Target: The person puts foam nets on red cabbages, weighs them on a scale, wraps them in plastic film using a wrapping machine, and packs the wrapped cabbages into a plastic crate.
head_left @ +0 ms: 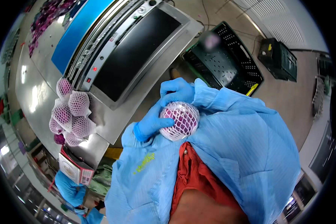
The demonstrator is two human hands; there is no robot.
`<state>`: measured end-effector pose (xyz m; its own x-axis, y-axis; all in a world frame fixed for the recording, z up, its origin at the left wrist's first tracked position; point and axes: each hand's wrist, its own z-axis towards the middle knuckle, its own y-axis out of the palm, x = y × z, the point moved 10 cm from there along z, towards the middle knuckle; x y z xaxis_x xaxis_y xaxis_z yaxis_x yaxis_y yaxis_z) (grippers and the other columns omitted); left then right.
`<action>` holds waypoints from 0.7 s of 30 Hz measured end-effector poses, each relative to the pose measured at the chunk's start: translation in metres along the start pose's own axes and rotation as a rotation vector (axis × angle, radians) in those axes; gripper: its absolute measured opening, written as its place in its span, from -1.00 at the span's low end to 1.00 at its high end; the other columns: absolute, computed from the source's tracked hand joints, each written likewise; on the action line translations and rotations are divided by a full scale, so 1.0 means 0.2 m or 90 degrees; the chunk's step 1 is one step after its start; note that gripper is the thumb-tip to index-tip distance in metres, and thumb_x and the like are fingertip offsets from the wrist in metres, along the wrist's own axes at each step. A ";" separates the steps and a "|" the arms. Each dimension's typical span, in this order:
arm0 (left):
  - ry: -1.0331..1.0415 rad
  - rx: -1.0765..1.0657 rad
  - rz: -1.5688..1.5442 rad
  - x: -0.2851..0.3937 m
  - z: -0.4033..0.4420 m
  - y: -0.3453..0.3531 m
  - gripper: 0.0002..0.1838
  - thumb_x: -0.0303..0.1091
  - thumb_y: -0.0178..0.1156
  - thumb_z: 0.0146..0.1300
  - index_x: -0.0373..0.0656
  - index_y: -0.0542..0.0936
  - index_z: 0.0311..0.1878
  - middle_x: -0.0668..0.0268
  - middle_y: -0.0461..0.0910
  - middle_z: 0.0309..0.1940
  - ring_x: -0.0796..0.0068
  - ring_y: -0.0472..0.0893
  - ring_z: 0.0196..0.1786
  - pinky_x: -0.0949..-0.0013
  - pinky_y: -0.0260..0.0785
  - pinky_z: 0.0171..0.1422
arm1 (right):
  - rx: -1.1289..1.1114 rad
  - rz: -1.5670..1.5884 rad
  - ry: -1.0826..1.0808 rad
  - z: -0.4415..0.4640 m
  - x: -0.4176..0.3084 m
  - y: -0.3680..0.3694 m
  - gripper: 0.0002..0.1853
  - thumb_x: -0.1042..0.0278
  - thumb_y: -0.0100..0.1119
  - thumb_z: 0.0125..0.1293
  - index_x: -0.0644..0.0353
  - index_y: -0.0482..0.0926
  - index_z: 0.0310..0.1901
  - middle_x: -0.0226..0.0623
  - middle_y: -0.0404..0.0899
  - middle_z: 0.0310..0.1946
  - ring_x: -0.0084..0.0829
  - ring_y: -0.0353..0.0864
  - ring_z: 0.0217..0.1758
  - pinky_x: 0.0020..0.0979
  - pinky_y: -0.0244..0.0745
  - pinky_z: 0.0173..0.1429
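Observation:
A round purple head, most like a red cabbage [181, 121], sits close against my chest in a white foam net with shiny clear film over it. My left hand [151, 121], in a blue glove, grips its left side, thumb pressed on the net. At the far edge of the cabbage, my gloved right hand [177, 91] is closed with bent fingers against it; the fingertips are partly hidden. Several netted purple heads [71, 112] are heaped on the steel table to the left.
A wrapping machine [138, 52] with a black plate and red light stands on the steel table [104, 121]. A red and white scale [74, 166] is at lower left, near a co-worker's blue sleeve [69, 188]. Dark green crates [246, 61] [278, 58] stand on the floor at right.

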<state>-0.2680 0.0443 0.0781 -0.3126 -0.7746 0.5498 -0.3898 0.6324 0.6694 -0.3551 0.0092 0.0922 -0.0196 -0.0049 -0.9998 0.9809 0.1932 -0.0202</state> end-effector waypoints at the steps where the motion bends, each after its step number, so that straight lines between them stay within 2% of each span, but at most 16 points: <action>1: 0.011 0.026 0.000 -0.01 -0.01 0.01 0.02 -0.09 0.53 -0.14 -0.27 0.20 0.35 0.16 0.42 0.16 0.35 0.47 0.20 0.28 0.36 0.30 | 0.003 0.056 0.068 -0.03 0.06 0.01 -0.77 0.27 0.35 0.20 0.24 0.56 -0.30 -0.35 0.56 -0.46 -0.61 0.56 -0.35 -0.46 0.45 -0.31; 4: 0.037 0.109 0.004 -0.02 0.01 0.05 0.06 -0.10 0.49 -0.12 -0.23 0.11 0.40 0.11 0.33 0.23 0.26 0.42 0.24 0.25 0.31 0.32 | 0.025 0.214 0.249 -0.11 0.16 0.02 -0.83 0.37 0.35 0.17 0.22 0.55 -0.41 -0.39 0.56 -0.48 -0.62 0.51 -0.37 -0.48 0.44 -0.27; 5: 0.041 0.135 0.010 -0.05 0.04 0.05 0.05 -0.09 0.48 -0.10 -0.23 0.11 0.40 0.10 0.32 0.23 0.25 0.40 0.26 0.23 0.29 0.33 | 0.039 0.267 0.186 -0.13 0.19 0.00 -0.84 0.37 0.35 0.18 0.20 0.56 -0.42 -0.40 0.57 -0.48 -0.62 0.53 -0.35 -0.50 0.45 -0.22; 6: 0.049 0.164 0.014 -0.08 0.08 0.04 0.04 -0.07 0.47 -0.09 -0.23 0.11 0.40 0.09 0.30 0.24 0.24 0.38 0.27 0.22 0.27 0.35 | 0.019 0.314 0.182 -0.17 0.27 0.00 -0.87 0.40 0.35 0.20 0.21 0.57 -0.34 -0.38 0.59 -0.40 -0.59 0.56 -0.28 -0.50 0.48 -0.14; 8: 0.087 0.186 0.039 -0.07 0.17 0.09 0.05 0.00 0.43 -0.04 -0.26 0.08 0.41 0.08 0.27 0.26 0.22 0.34 0.30 0.21 0.19 0.40 | 0.089 0.423 0.148 -0.25 0.37 -0.06 -0.84 0.43 0.34 0.21 0.24 0.56 -0.23 -0.35 0.61 -0.27 -0.56 0.57 -0.22 -0.48 0.50 -0.08; 9: 0.133 0.183 0.065 -0.06 0.25 0.10 0.07 0.04 0.41 -0.02 -0.27 0.04 0.43 0.07 0.25 0.29 0.19 0.32 0.32 0.21 0.14 0.43 | 0.092 0.543 0.137 -0.29 0.47 -0.07 -0.78 0.45 0.33 0.21 0.25 0.55 -0.14 -0.32 0.60 -0.17 -0.54 0.58 -0.14 -0.47 0.51 0.00; 10: 0.177 0.179 0.087 -0.04 0.32 0.14 0.10 0.07 0.39 0.00 -0.27 0.00 0.45 0.05 0.23 0.31 0.17 0.30 0.35 0.20 0.10 0.45 | 0.089 0.586 0.185 -0.37 0.55 -0.09 -0.76 0.40 0.33 0.23 0.24 0.55 -0.10 -0.33 0.61 -0.17 -0.54 0.58 -0.07 -0.47 0.50 0.05; 11: 0.195 0.171 0.131 -0.01 0.39 0.18 0.02 0.06 0.32 0.08 -0.29 0.04 0.45 0.04 0.23 0.33 0.18 0.25 0.39 0.20 0.04 0.48 | 0.099 0.578 0.241 -0.46 0.68 -0.10 -0.76 0.35 0.29 0.27 0.24 0.55 -0.09 -0.34 0.62 -0.16 -0.52 0.57 -0.02 -0.46 0.48 0.11; 12: 0.214 0.164 0.174 0.02 0.46 0.23 -0.06 0.06 0.25 0.16 -0.31 0.09 0.44 0.04 0.23 0.35 0.19 0.20 0.43 0.19 -0.01 0.50 | 0.122 0.514 0.216 -0.55 0.65 -0.19 -0.74 0.35 0.26 0.28 0.24 0.53 -0.05 -0.31 0.60 -0.12 -0.49 0.55 0.03 -0.43 0.46 0.15; 13: 0.183 0.075 0.164 0.02 0.58 0.30 -0.13 0.03 0.21 0.21 -0.32 0.13 0.43 0.04 0.25 0.35 0.20 0.19 0.44 0.19 -0.03 0.51 | 0.145 0.449 0.194 -0.65 0.63 -0.28 -0.72 0.36 0.24 0.29 0.25 0.51 -0.01 -0.29 0.58 -0.07 -0.45 0.54 0.09 -0.40 0.44 0.20; 14: 0.152 -0.010 0.153 0.02 0.68 0.36 -0.20 -0.01 0.16 0.26 -0.33 0.18 0.41 0.04 0.26 0.35 0.22 0.18 0.45 0.18 -0.04 0.52 | 0.177 0.325 0.093 -0.73 0.39 -0.46 -0.66 0.42 0.23 0.27 0.26 0.47 0.06 -0.23 0.53 0.00 -0.39 0.51 0.13 -0.36 0.41 0.24; 16: 0.105 0.010 0.226 -0.03 0.84 0.31 -0.46 -0.20 -0.01 0.38 -0.38 0.35 0.30 0.07 0.39 0.27 0.27 0.33 0.36 0.27 0.07 0.48 | 0.260 0.403 0.073 -0.88 0.31 -0.60 -0.57 0.37 0.20 0.29 0.25 0.41 0.16 -0.22 0.48 0.11 -0.35 0.47 0.20 -0.33 0.39 0.28; 17: 0.040 0.054 0.097 -0.12 0.91 0.25 -0.49 -0.24 -0.03 0.39 -0.39 0.37 0.28 0.07 0.41 0.26 0.27 0.36 0.34 0.29 0.10 0.46 | 0.308 0.604 0.148 -0.95 0.41 -0.58 -0.54 0.26 0.18 0.33 0.23 0.39 0.20 -0.26 0.48 0.14 -0.38 0.45 0.23 -0.34 0.38 0.29; 19: -0.093 0.153 -0.156 -0.24 1.08 0.21 -0.55 -0.29 -0.06 0.39 -0.42 0.44 0.22 0.10 0.51 0.17 0.33 0.49 0.21 0.39 0.25 0.36 | 0.379 0.582 0.231 -1.09 0.57 -0.68 -0.46 0.15 0.19 0.34 0.23 0.35 0.27 -0.28 0.46 0.19 -0.39 0.43 0.26 -0.34 0.37 0.31; 20: -0.103 0.175 -0.109 -0.26 1.18 0.18 -0.56 -0.28 -0.05 0.39 -0.42 0.46 0.18 0.11 0.54 0.13 0.35 0.52 0.17 0.39 0.28 0.32 | 0.399 0.356 0.223 -1.16 0.64 -0.78 -0.42 0.15 0.21 0.33 0.24 0.33 0.29 -0.26 0.44 0.20 -0.37 0.43 0.26 -0.33 0.37 0.31; 21: -0.110 0.196 -0.062 -0.29 1.30 0.13 -0.57 -0.27 -0.04 0.40 -0.42 0.49 0.15 0.12 0.56 0.09 0.38 0.54 0.13 0.39 0.31 0.28 | 0.427 0.319 0.220 -1.18 0.71 -0.87 -0.40 0.15 0.23 0.31 0.25 0.32 0.30 -0.24 0.44 0.21 -0.34 0.43 0.26 -0.32 0.37 0.32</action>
<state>-0.4848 0.1041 -0.0658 -0.3931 -0.8370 0.3806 -0.6595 0.5451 0.5176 -0.5750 0.2060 -0.0463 0.4886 0.2415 -0.8384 0.7948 -0.5196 0.3135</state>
